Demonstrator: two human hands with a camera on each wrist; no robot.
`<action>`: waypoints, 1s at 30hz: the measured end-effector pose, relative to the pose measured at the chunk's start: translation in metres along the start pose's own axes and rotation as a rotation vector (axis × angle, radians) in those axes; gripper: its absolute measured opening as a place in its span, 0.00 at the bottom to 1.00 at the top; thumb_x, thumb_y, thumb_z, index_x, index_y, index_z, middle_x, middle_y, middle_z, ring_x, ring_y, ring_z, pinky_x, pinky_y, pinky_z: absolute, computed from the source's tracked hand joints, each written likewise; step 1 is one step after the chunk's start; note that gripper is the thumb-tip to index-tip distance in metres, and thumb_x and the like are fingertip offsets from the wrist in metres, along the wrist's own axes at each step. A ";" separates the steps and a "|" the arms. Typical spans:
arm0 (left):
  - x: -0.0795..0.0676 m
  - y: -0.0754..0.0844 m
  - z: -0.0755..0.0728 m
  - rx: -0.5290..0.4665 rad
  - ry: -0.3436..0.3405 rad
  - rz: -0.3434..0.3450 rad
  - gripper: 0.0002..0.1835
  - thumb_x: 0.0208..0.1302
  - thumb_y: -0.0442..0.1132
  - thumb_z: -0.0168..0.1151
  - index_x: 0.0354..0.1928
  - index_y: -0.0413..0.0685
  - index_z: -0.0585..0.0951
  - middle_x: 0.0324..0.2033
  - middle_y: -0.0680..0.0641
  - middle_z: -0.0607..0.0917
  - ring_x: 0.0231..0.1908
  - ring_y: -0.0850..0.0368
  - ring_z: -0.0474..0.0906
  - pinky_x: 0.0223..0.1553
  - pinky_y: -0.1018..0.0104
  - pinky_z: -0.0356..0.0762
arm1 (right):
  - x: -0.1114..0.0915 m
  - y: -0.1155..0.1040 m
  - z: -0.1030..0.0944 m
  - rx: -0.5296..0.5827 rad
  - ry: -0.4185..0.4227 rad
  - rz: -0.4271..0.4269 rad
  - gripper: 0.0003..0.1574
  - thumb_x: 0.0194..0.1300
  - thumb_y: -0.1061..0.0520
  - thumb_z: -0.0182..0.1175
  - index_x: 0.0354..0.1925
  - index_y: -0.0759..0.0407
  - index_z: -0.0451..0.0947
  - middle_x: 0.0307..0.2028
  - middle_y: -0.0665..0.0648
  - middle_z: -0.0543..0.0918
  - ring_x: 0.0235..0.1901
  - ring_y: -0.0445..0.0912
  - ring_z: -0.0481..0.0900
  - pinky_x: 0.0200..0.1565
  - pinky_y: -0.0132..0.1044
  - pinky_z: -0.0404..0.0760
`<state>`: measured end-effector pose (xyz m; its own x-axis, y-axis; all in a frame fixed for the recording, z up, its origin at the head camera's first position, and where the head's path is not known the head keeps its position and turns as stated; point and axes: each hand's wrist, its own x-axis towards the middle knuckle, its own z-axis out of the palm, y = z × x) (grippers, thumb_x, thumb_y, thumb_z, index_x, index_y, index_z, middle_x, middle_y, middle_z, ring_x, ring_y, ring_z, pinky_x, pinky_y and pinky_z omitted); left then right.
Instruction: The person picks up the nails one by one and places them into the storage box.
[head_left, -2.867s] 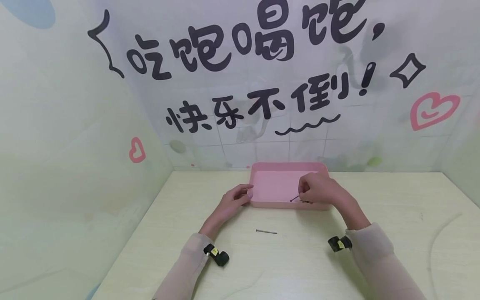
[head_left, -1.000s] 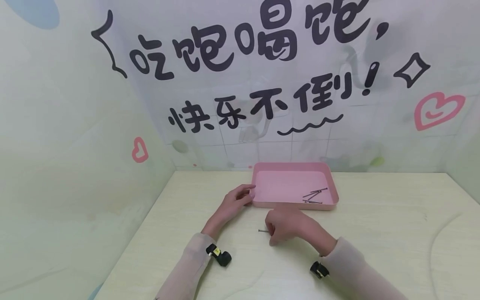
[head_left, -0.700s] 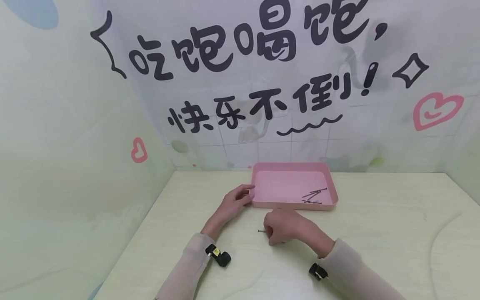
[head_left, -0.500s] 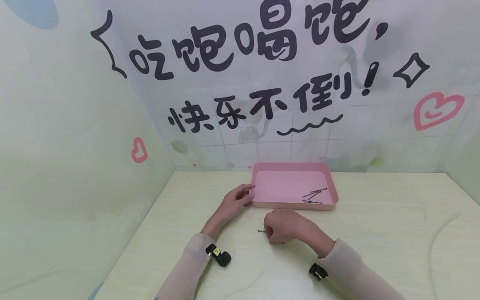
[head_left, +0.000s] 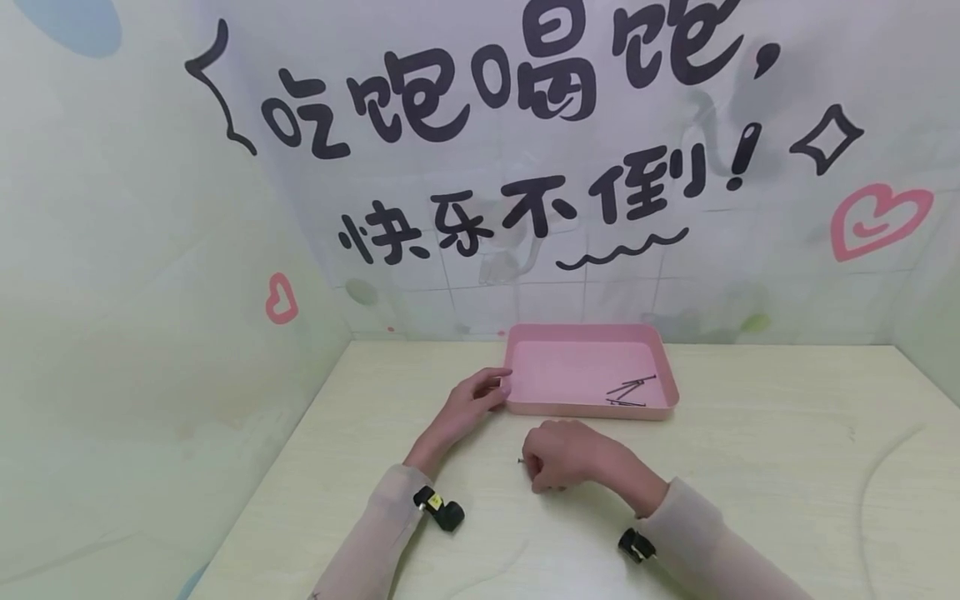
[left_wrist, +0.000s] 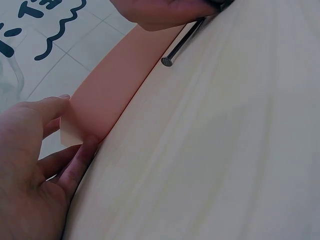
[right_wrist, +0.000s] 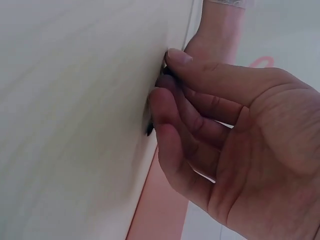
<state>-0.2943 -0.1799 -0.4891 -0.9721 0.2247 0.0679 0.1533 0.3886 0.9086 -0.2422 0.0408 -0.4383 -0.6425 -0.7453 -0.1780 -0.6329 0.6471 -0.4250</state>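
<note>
At the left end of the pink tray, my left hand holds the front corner, the thumb against the tray's wall. Just in front of the tray, my right hand is low over the table, its thumb and fingers pinching a nail. The flat nail head shows past the fingertips in the left wrist view; the hand hides most of the shank. Several dark nails lie loosely in the tray's right front part.
A pale wood-grain table spreads out on both sides of the hands. Behind the tray stands a printed wall with large black characters. Another wall closes the left side.
My right hand has come from over the tray's right part down and left to the nail on the table, and its fingers cover more of it now. The left hand stays at the corner.
</note>
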 end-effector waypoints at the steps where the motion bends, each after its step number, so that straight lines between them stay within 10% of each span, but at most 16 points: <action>1: 0.000 0.000 0.000 -0.003 -0.002 0.003 0.23 0.78 0.46 0.59 0.70 0.53 0.76 0.65 0.40 0.81 0.60 0.48 0.82 0.60 0.58 0.84 | 0.000 0.001 -0.001 -0.003 0.005 0.003 0.15 0.58 0.57 0.74 0.21 0.44 0.79 0.17 0.41 0.78 0.18 0.36 0.72 0.25 0.30 0.72; 15: 0.002 0.000 0.001 0.001 -0.004 0.002 0.22 0.78 0.47 0.58 0.70 0.54 0.76 0.65 0.41 0.81 0.59 0.50 0.83 0.58 0.61 0.85 | 0.000 0.015 -0.008 0.001 0.070 0.080 0.14 0.54 0.57 0.78 0.21 0.46 0.81 0.20 0.40 0.80 0.23 0.38 0.75 0.29 0.33 0.76; 30: -0.001 0.005 0.001 -0.004 0.014 0.004 0.23 0.77 0.44 0.59 0.70 0.50 0.76 0.65 0.38 0.81 0.58 0.47 0.83 0.59 0.56 0.85 | 0.001 0.013 -0.004 -0.101 0.100 0.033 0.23 0.51 0.67 0.64 0.12 0.46 0.68 0.14 0.41 0.59 0.20 0.38 0.55 0.23 0.31 0.53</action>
<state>-0.2921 -0.1775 -0.4855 -0.9738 0.2138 0.0770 0.1564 0.3843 0.9099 -0.2532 0.0494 -0.4403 -0.7008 -0.7065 -0.0986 -0.6475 0.6880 -0.3277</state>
